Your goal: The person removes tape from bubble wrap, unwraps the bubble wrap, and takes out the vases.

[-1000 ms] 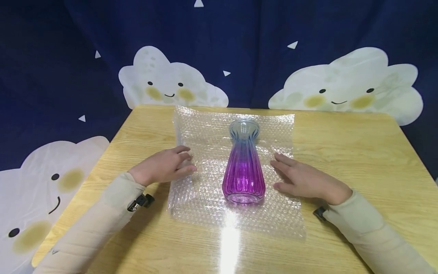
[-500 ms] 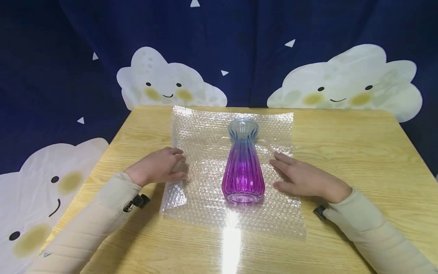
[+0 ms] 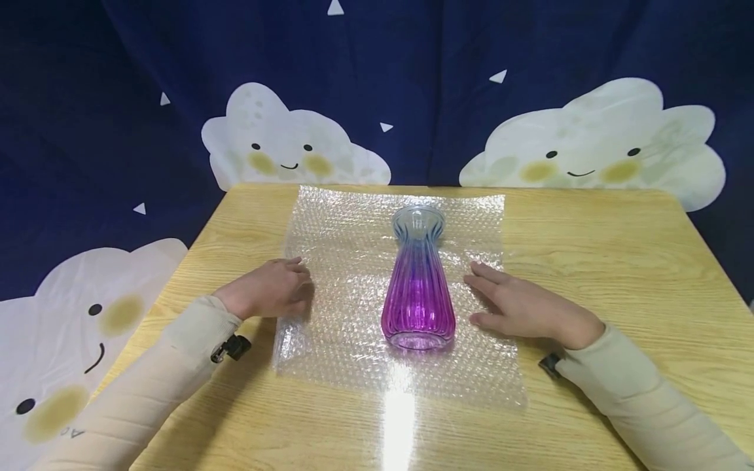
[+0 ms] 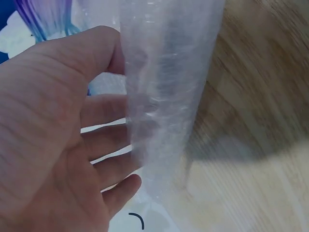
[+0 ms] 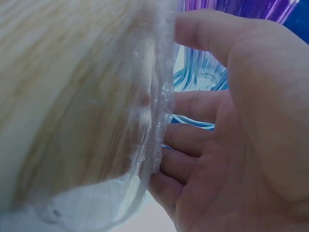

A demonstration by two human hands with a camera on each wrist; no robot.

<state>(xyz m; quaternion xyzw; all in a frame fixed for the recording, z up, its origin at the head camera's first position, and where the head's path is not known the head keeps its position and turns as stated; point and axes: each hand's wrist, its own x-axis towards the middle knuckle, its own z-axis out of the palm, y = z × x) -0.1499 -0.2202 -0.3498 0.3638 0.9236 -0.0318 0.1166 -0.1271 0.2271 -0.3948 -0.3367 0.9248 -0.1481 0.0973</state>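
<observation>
A ribbed glass vase (image 3: 418,288), purple at the base and fading to pale blue at the flared mouth, lies on its side, mouth pointing away. Under it spreads a sheet of clear bubble wrap (image 3: 347,320). My left hand (image 3: 265,288) is at the sheet's left edge, its fingers bent down there. In the left wrist view the fingertips and thumb meet the bubble wrap (image 4: 166,82) and are partly hidden by it. My right hand (image 3: 527,304) rests on the right edge with fingers extended, a little apart from the vase.
The wooden table (image 3: 595,255) reaches beyond the sheet on both sides. Behind it hangs a dark blue curtain (image 3: 424,78) printed with smiling clouds. A bright light reflection lies on the tabletop in front of the vase.
My left hand has drawn leftward, and the left side of the bubble wrap has spread outward with it. The vase and my right hand have stayed in place.
</observation>
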